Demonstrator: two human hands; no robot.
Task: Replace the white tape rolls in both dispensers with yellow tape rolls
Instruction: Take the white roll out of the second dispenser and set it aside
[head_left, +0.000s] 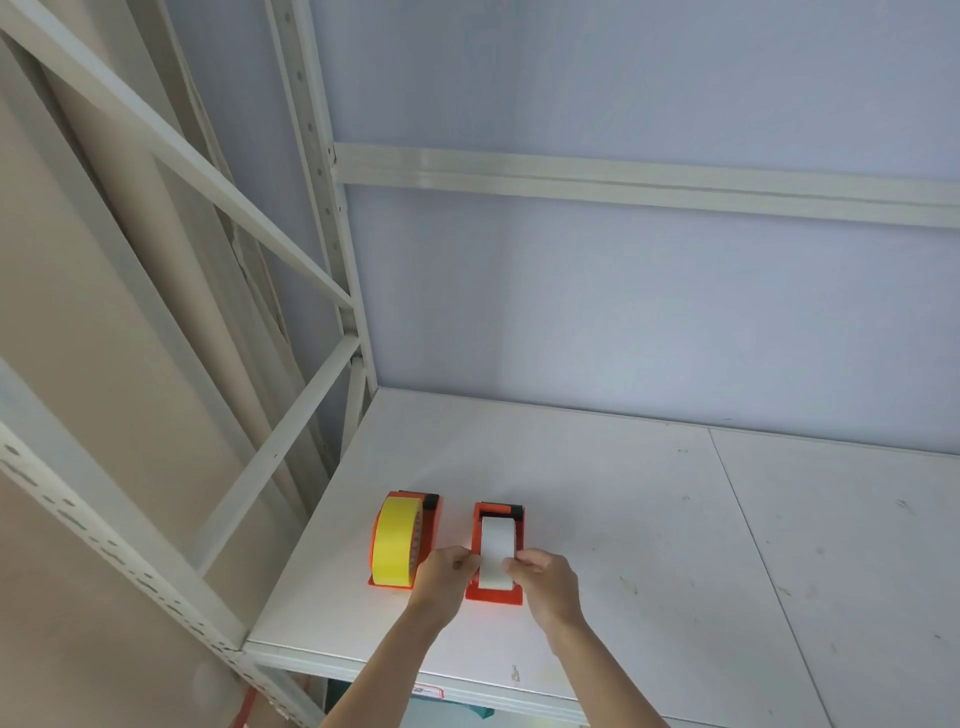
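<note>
Two orange tape dispensers stand side by side on the white shelf. The left dispenser holds a yellow tape roll. The right dispenser holds a white tape roll. My left hand pinches the white roll's left side. On the roll's right side my right hand grips it, so both hands hold the roll while it sits in the dispenser.
The shelf's front edge runs just below my wrists. White metal rack uprights and braces rise at the left. A pale blue back panel closes the rear. The shelf extends far to the right.
</note>
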